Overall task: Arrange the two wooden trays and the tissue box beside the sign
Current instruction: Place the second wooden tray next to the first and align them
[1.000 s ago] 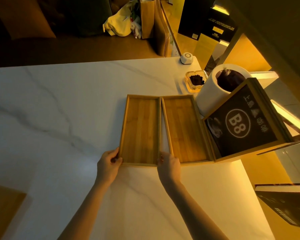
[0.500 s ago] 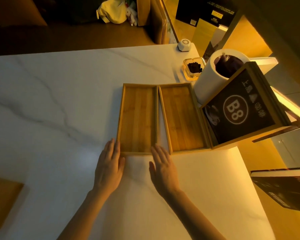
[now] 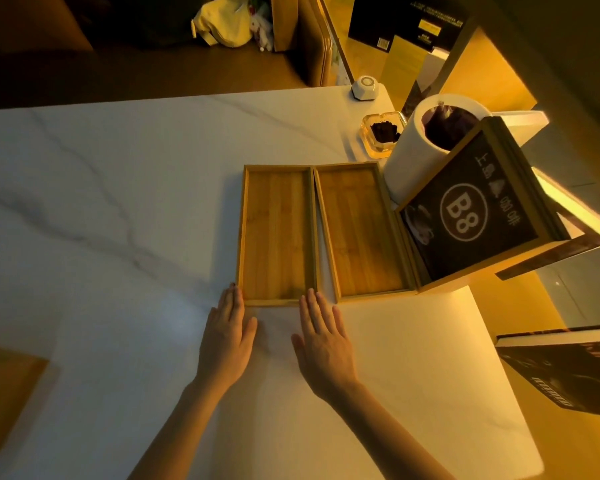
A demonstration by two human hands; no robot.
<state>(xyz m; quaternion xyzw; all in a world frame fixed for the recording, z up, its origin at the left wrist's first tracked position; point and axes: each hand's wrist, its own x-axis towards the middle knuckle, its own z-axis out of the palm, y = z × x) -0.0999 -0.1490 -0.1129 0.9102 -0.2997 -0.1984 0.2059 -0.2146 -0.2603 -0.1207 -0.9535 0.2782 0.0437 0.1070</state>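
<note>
Two shallow wooden trays lie side by side on the white marble table (image 3: pixel 118 202): the left tray (image 3: pixel 277 233) and the right tray (image 3: pixel 361 230), whose right side touches the wood-framed black sign marked B8 (image 3: pixel 465 216). A white cylindrical tissue holder (image 3: pixel 413 150) stands behind the sign. My left hand (image 3: pixel 227 336) lies flat on the table, fingertips at the left tray's near-left corner. My right hand (image 3: pixel 323 341) lies flat too, fingertips at that tray's near-right corner. Neither hand holds anything.
A glass ashtray with dark contents (image 3: pixel 383 133) and a small white device (image 3: pixel 365 87) sit at the table's far right corner. A book (image 3: pixel 568 368) is off the right edge. A wooden piece (image 3: pixel 4 393) lies at the left edge.
Both hands let go of the left tray's near edge and now rest flat and open on the table just in front of it. The view shifted as my head moved.
</note>
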